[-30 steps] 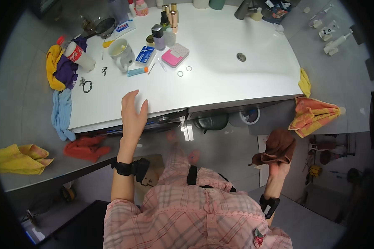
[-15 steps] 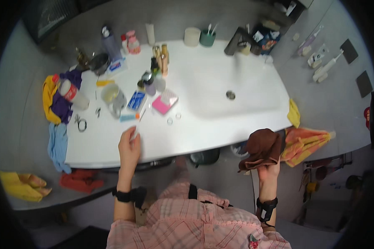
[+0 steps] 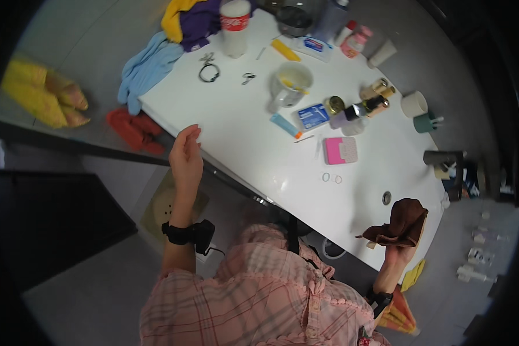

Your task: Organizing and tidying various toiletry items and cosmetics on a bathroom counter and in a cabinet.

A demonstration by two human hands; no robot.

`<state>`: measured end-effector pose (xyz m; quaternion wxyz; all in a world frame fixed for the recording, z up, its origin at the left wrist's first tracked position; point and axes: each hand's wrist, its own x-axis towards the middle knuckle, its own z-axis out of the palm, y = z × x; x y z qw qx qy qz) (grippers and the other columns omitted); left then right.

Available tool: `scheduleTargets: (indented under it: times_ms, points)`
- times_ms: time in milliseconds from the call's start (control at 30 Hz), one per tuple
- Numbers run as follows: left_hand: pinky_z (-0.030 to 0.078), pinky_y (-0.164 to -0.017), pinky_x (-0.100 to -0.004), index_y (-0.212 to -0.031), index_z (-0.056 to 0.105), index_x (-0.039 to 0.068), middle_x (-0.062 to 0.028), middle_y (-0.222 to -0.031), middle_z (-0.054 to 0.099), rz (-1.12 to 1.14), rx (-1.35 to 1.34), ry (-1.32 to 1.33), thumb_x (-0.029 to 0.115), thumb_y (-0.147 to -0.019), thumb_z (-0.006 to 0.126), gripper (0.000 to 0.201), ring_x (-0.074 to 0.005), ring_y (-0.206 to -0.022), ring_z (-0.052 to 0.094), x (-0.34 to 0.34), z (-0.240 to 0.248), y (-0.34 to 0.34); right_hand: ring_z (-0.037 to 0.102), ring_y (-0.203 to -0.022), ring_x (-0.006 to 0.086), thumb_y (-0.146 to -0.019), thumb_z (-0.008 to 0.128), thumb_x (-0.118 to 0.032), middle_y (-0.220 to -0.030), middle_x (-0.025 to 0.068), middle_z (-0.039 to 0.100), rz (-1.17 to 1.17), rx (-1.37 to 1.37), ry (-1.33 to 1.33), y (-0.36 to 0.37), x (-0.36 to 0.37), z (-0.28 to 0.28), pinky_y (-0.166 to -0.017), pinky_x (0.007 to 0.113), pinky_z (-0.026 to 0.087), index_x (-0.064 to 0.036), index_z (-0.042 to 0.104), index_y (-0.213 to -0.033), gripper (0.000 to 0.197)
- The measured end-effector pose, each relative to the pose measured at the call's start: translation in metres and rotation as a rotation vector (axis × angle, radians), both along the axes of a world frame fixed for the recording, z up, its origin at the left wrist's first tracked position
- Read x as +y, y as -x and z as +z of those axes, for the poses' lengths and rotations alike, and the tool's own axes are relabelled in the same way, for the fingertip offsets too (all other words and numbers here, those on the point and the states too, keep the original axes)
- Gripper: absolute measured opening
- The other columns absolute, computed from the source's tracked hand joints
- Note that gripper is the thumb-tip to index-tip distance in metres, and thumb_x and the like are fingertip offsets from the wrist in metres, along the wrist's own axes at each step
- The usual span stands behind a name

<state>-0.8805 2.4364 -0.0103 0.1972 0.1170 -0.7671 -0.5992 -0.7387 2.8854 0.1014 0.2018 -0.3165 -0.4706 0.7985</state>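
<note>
Brown cloth (image 3: 401,222) bunched in right hand's fingers (image 3: 406,245).

Person seen from above: pink plaid shirt (image 3: 259,300) with short sleeves; black wrist strap carrying a small black box (image 3: 191,233) and thin cable on the left forearm; similar black band (image 3: 380,300) on the right.

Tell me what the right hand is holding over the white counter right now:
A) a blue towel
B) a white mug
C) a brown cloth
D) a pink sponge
C: the right hand grips a bunched brown cloth above the edge of the white counter, near the drain, while the left hand is open and empty at the counter's near edge.
</note>
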Motion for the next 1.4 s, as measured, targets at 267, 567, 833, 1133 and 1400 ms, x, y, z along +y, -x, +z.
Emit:
scheduleTargets:
  times_ms: [267,567,833,1133,1400]
  points:
    - [0.051,-0.074,-0.0365,-0.105,0.058,0.004,-0.0125,-0.093,0.065,0.235,-0.412,0.381,0.019,-0.084,0.065,0.027,-0.0272,-0.084,0.065,-0.026,-0.15,-0.11,0.054,-0.088,0.0173,-0.098,0.047,-0.041,-0.103,0.0034,0.055,0.517,0.013,0.142,0.036,0.003,-0.028,-0.075,0.034,0.047,-0.01,0.052,-0.116,0.036]
    - [0.049,-0.09,-0.0371,-0.118,0.053,-0.01,-0.0261,-0.116,0.06,0.129,-0.765,-0.045,0.042,-0.063,0.081,0.081,-0.0348,-0.106,0.061,0.063,-0.252,-0.115,0.06,-0.079,0.0194,-0.096,0.05,-0.04,-0.103,0.0038,0.062,0.421,-0.073,0.146,0.033,-0.011,-0.048,-0.06,0.035,0.048,-0.0112,0.054,-0.117,0.036]
    - [0.05,-0.084,-0.0327,-0.11,0.055,-0.006,-0.0202,-0.106,0.063,0.065,-0.822,-0.542,0.027,-0.058,0.086,0.069,-0.0285,-0.098,0.063,0.073,-0.261,-0.112,0.06,-0.093,0.0217,-0.097,0.049,-0.041,-0.114,0.0053,0.06,0.435,-0.139,0.124,0.004,0.013,-0.049,-0.075,0.037,0.051,-0.0107,0.052,-0.121,0.04]
    - [0.043,-0.096,-0.0383,-0.122,0.042,-0.002,-0.0163,-0.121,0.051,-0.046,-0.613,-0.628,0.039,-0.071,0.078,0.074,-0.0271,-0.119,0.047,0.087,-0.242,-0.134,0.057,-0.092,0.0203,-0.096,0.049,-0.043,-0.109,0.0032,0.06,0.407,-0.17,0.176,0.002,0.015,-0.042,-0.074,0.038,0.047,-0.0128,0.054,-0.117,0.037]
    - [0.05,-0.084,-0.0348,-0.119,0.048,-0.005,-0.0181,-0.112,0.061,0.396,-0.483,-0.368,0.02,-0.063,0.085,0.071,-0.0253,-0.099,0.061,0.012,-0.276,-0.22,0.056,-0.092,0.019,-0.097,0.052,-0.035,-0.108,0.0052,0.059,0.416,-0.042,0.253,-0.012,0.057,-0.059,-0.084,0.034,0.048,-0.0066,0.055,-0.114,0.034]
